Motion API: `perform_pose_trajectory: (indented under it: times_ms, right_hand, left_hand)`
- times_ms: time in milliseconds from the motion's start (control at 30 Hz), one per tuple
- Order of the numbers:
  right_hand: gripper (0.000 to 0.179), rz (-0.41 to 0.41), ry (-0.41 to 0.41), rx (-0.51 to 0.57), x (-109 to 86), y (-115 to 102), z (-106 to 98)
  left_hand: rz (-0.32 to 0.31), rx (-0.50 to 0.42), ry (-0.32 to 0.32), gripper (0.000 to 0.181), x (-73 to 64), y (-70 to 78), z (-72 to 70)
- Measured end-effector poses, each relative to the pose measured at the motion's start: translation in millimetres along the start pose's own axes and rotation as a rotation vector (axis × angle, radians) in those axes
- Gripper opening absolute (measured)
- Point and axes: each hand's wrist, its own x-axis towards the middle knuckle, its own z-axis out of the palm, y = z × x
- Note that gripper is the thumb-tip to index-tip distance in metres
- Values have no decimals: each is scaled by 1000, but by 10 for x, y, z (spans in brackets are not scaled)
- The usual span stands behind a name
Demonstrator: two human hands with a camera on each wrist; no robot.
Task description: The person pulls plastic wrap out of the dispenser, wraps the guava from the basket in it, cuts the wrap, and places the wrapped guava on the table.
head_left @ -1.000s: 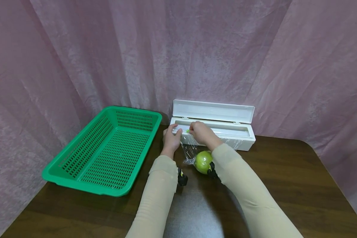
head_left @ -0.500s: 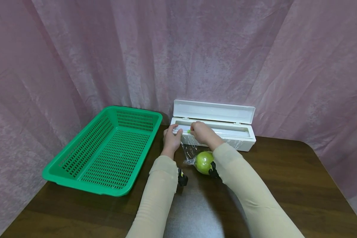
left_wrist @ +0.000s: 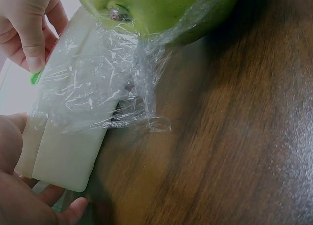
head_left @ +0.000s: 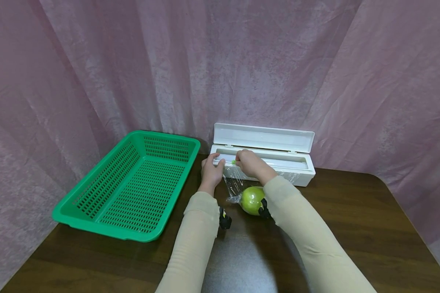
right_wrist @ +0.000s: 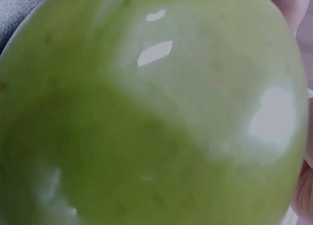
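A white cling film dispenser (head_left: pixel 303 179) stands on the table with its lid raised. At its left end my left hand (head_left: pixel 212 174) grips the box, thumb on the top edge and fingers round the end. My right hand (head_left: pixel 252 165) pinches a small bright green slide cutter (left_wrist: pixel 35 78) on the front edge. Clear cling film (left_wrist: pixel 93 83) hangs from that edge down to a round green fruit (head_left: pixel 251 199), which is wrapped in it and sits before the box under the right wrist. The fruit fills most of the right wrist view, hiding most of that hand.
A green perforated plastic basket (head_left: pixel 157 228) stands on the left of the brown wooden table (head_left: pixel 370 228). Behind the table hangs a pink curtain (head_left: pixel 271 61). The dispenser's raised lid (head_left: pixel 264 137) is close to the curtain.
My right hand and the green slide cutter have shifted slightly to the right along the dispenser's edge. The left hand keeps its grip in the same place.
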Motion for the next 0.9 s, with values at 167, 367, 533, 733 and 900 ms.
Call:
perform_pose_trajectory:
  times_ms: [167,367,533,733,900]
  right_hand:
    - [18,-9,-2,13,-1,18,-4]
    - [17,-12,-9,13,-7,22,-9]
    - [17,-14,-5,3,-28,20,-21]
    - [18,-8,22,1,-78,51,-17]
    - [19,14,48,-1,-107,64,-19]
  left_hand:
    - [-14,-3,-10,37,-4,10,-4]
    - [-19,9,-12,37,-7,11,-9]
    - [-27,12,-21,37,4,1,-7]
    - [-47,2,-35,38,32,-34,13]
    - [-47,-1,-40,39,41,-36,22]
